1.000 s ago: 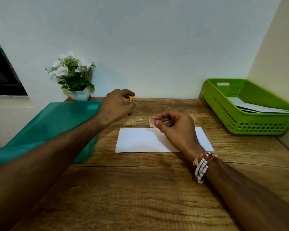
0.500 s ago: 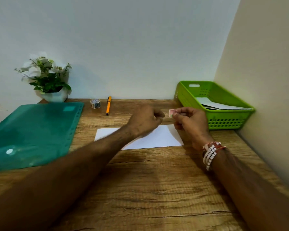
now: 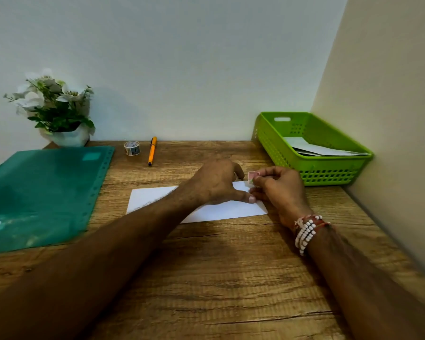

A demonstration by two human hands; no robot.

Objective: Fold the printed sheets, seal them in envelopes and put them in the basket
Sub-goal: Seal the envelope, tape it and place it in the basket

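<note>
On the desk [image 3: 206, 266], the left hand [image 3: 216, 182] is pinning the envelope [image 3: 226, 209] while the right hand [image 3: 280, 190] is pinching a sticker [image 3: 251, 177], best pressed down squarely.

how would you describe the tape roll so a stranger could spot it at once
Look along the back edge of the wooden table, by the white wall. Between the flower pot on the left and the orange pen sits the tape roll. It is the only small round ring there, pale with a dark print.
</note>
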